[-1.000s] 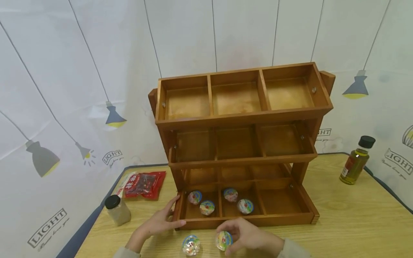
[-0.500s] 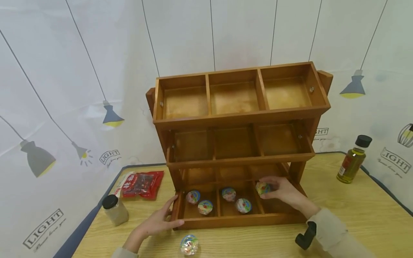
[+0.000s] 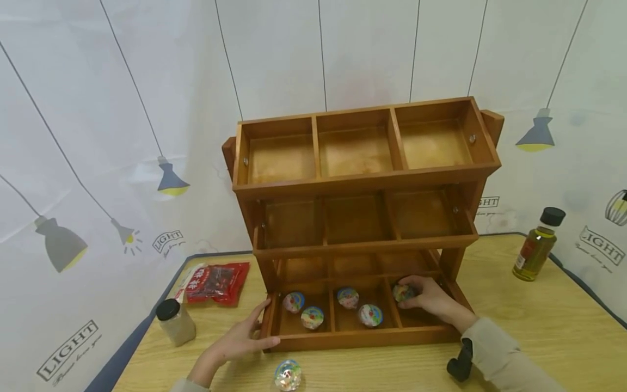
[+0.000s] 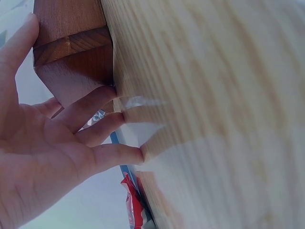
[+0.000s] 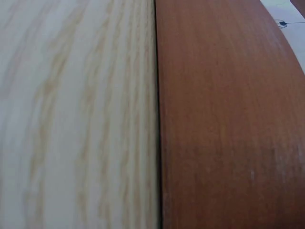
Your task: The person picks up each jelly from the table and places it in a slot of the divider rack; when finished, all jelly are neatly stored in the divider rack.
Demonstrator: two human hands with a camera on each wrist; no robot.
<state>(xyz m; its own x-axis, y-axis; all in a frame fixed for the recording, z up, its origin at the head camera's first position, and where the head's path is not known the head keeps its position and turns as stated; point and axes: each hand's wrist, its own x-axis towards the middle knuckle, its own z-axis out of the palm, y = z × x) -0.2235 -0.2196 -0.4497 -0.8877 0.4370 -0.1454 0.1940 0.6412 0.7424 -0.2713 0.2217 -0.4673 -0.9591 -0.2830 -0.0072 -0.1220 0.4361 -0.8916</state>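
Observation:
A three-tier wooden rack (image 3: pixel 364 179) stands on the table. My left hand (image 3: pixel 252 333) lies flat against the front left corner of its bottom tray (image 3: pixel 343 340); the left wrist view shows the straight fingers (image 4: pixel 95 129) touching that wooden corner (image 4: pixel 71 52). My right hand (image 3: pixel 422 298) reaches into the tray's right compartment and grips a small jelly cup (image 3: pixel 403 292) low inside it. Two cups (image 3: pixel 312 317) sit in the left compartment and two (image 3: pixel 370 314) in the middle one. Another cup (image 3: pixel 288 375) lies on the table before the rack. The right wrist view shows only tabletop and wood.
A black-lidded jar (image 3: pixel 175 322) and a red snack packet (image 3: pixel 216 282) lie left of the rack. An oil bottle (image 3: pixel 538 246) stands at the far right. The rack's upper two tiers hold nothing. A printed backdrop hangs behind the table.
My right hand carried a jelly cup from the table in front of the rack into the bottom tray's right compartment and lowered it. The left hand stayed at the corner.

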